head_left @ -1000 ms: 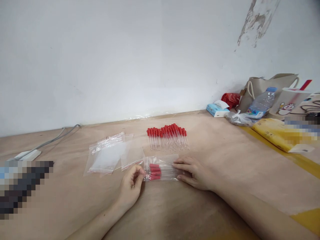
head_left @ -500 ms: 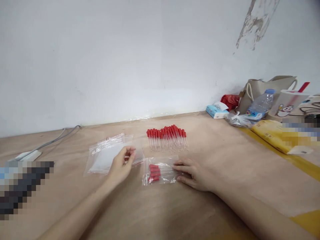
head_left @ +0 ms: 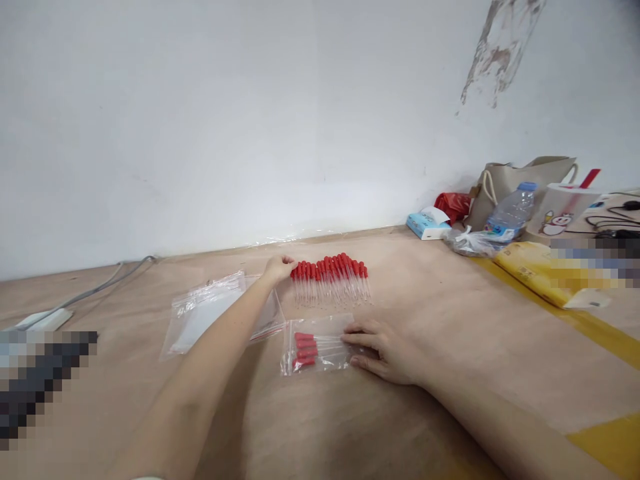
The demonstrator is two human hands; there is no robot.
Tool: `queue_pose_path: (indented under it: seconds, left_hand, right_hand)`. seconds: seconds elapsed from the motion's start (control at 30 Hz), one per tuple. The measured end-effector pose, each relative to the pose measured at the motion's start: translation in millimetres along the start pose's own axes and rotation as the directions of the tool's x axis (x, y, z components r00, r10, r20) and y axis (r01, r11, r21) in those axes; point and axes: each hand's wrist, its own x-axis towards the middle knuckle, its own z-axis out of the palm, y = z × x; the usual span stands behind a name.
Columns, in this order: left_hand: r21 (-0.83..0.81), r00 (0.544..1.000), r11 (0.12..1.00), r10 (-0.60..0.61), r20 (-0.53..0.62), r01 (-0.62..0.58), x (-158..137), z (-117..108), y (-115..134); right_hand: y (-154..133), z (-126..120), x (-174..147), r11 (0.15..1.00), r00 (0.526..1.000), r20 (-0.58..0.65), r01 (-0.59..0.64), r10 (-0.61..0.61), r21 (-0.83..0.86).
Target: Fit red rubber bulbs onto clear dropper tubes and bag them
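Observation:
A row of glass droppers with red rubber bulbs (head_left: 333, 273) lies side by side, bulbs toward the wall. At the left end of that row, my left hand (head_left: 281, 269) pinches the bulb of the outermost dropper; its fingertips are partly hidden. My right hand (head_left: 385, 350) rests with spread fingers on the right end of a clear zip bag (head_left: 330, 361). Inside this bag lie several red-bulbed droppers (head_left: 306, 350), bulbs to the left. Under my left forearm are flat, clear zip bags (head_left: 205, 313), stacked and partly covered.
Brown paper (head_left: 425, 300) covers the table. At the right stand a blue tissue pack (head_left: 427, 225), a plastic bottle (head_left: 513, 210), a cup with a red straw (head_left: 563, 207) and a yellow packet (head_left: 543, 270). A grey cable (head_left: 110, 283) runs along the left.
My left hand has moved from above the stacked zip bags, away from me and right, to the left end of the dropper row. My right hand stays on the filled bag.

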Motion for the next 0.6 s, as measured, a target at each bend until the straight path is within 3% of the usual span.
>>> queue_pose_path:
  seconds: [0.2,0.37,0.47,0.6]
  left_hand:
    - [-0.121,1.0,0.993,0.011,0.023,-0.008,-1,-2,0]
    - [-0.322,0.998,0.945,0.067,0.018,-0.057,-12,-23,3]
    - [-0.431,0.992,0.894,0.102,-0.07,-0.123,-37,-43,-2]
    - [-0.5,0.98,0.849,0.088,-0.179,-0.168,-91,-64,-23]
  right_hand:
    - [1,2,0,1.0,1.0,-0.022,0.002,-0.002,0.001]
    - [0,1,1,1.0,1.0,-0.007,-0.007,0.007,0.006]
    - [0,1,1,1.0,1.0,0.001,-0.014,0.014,0.008]
    - [1,1,0,1.0,1.0,0.001,-0.013,0.013,0.013]
